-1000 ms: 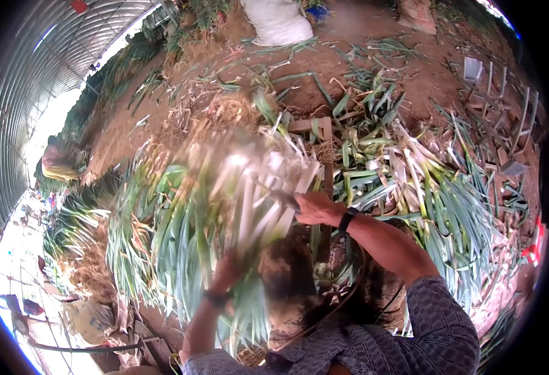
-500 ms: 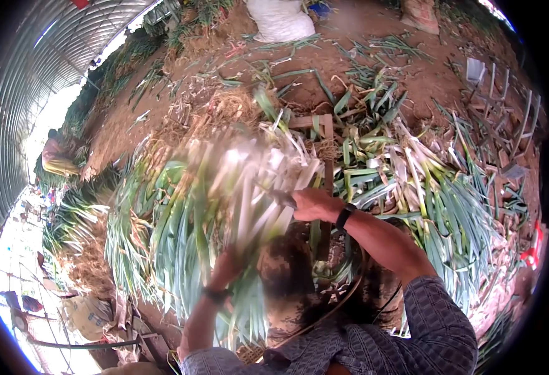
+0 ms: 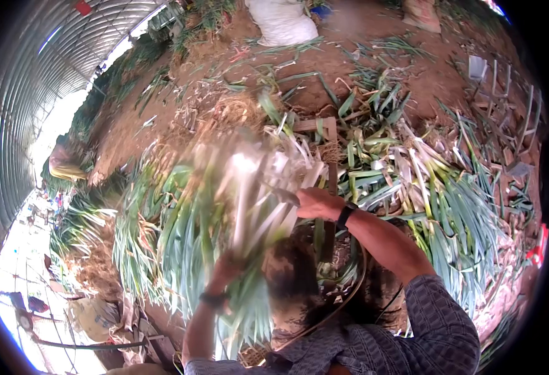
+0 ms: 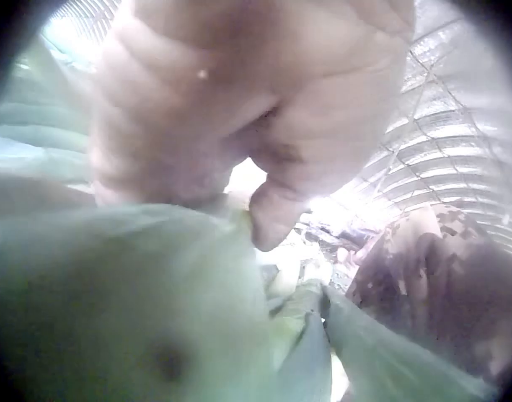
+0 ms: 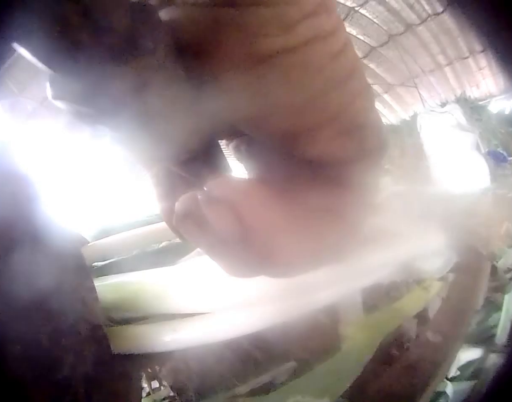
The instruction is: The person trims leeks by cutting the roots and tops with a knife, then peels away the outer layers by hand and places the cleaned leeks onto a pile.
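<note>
My left hand (image 3: 227, 269) grips a leek (image 3: 244, 219) by its green leaves, low in the middle of the head view. Up close in the left wrist view, thumb and fingers close round broad green leaves (image 4: 139, 293). My right hand (image 3: 320, 204), with a dark band at the wrist, holds a knife (image 3: 282, 194). Its grey blade points left, over the white stems of the leeks. Curled fingers (image 5: 256, 226) fill the right wrist view, with pale stems (image 5: 206, 301) behind and below them. A blur covers the root ends in the head view.
Piled leeks (image 3: 187, 250) spread to the left, and another heap (image 3: 455, 200) lies to the right. Between them stands a wooden frame (image 3: 332, 156). A white sack (image 3: 282, 24) and loose leaves lie on the bare soil beyond. Metal-framed items (image 3: 496, 94) stand at far right.
The head view has shifted slightly. Both hands keep almost the same place, with the leek and knife still held.
</note>
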### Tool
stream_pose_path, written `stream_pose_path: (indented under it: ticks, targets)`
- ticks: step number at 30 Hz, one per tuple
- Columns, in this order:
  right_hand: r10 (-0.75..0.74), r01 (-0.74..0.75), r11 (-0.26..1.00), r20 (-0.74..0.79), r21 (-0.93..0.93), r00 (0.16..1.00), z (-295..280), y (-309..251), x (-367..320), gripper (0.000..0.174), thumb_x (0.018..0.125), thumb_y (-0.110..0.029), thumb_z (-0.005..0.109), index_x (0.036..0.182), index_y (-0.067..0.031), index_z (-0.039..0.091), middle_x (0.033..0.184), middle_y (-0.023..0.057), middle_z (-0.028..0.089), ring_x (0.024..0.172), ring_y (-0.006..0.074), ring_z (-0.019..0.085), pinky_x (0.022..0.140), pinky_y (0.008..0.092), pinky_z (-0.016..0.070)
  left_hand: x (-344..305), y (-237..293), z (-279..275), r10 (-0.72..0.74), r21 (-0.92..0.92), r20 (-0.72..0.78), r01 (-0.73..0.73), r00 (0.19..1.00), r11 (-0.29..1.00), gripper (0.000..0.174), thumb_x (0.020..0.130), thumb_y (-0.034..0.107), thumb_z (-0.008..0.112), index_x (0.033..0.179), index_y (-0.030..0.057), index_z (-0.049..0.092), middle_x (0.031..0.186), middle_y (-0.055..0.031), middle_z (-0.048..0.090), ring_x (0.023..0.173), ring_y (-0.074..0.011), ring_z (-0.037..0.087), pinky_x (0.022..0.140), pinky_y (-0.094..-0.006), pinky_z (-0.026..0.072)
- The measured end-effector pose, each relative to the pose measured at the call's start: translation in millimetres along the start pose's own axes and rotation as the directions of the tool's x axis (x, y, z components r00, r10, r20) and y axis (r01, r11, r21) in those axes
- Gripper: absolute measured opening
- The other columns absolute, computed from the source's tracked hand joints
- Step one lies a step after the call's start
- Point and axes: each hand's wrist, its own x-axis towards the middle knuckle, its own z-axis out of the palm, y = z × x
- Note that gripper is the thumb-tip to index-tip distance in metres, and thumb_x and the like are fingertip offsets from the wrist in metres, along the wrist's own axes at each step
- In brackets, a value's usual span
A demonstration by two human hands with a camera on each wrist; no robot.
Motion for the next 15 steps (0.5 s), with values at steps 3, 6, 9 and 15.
stream_pose_path:
  ticks: [3,6,9,15]
  targets:
    - [-0.049,0.053,0.995,0.038,-0.086,0.998,-3,-2,-4,0.026,0.083,-0.009,0.054,0.103,0.0076,0.059,0.073,0.0116,0.062,0.062,0.0232,0.063,0.051,0.0380,0.0494,0,-51,-15,0.015,-0.177,0.032,-0.009,0.999,0.984,0.021,0.090,0.013,0.062,0.106,-0.0007,0.062,0.083,-0.0076,0.066,0.075,-0.0157,0.066,0.060,-0.0299,0.0561]
    - [-0.029,0.034,0.997,0.069,-0.076,0.997,-2,6,-4,0.028,0.083,-0.010,0.055,0.105,0.0075,0.059,0.073,0.0112,0.062,0.063,0.0220,0.062,0.051,0.0370,0.0481,-13,-45,-13,0.239,-0.225,0.064,-0.219,0.969,0.949,0.020,0.092,0.015,0.059,0.106,0.0002,0.063,0.082,-0.0083,0.066,0.074,-0.0157,0.066,0.059,-0.0297,0.0555]
    - [-0.069,0.070,0.996,-0.011,0.054,0.998,-16,11,-12,0.028,0.083,-0.010,0.055,0.104,0.0066,0.058,0.072,0.0116,0.062,0.064,0.0217,0.062,0.053,0.0354,0.0483,-14,-9,-10,0.311,-0.353,0.065,-0.270,0.948,0.896,0.022,0.093,0.018,0.058,0.106,0.0008,0.063,0.084,-0.0076,0.066,0.073,-0.0152,0.065,0.060,-0.0289,0.0532]
    - [0.012,0.121,0.863,-0.259,0.490,0.966,-37,12,-15,0.041,0.089,-0.046,0.064,0.103,-0.0074,0.062,0.084,0.0065,0.059,0.080,0.0189,0.061,0.071,0.0370,0.0520,24,47,18,0.361,-0.566,0.077,-0.257,0.929,0.783,0.023,0.094,0.024,0.059,0.104,0.0029,0.058,0.084,0.0030,0.056,0.072,-0.0104,0.054,0.065,-0.0244,0.0472]
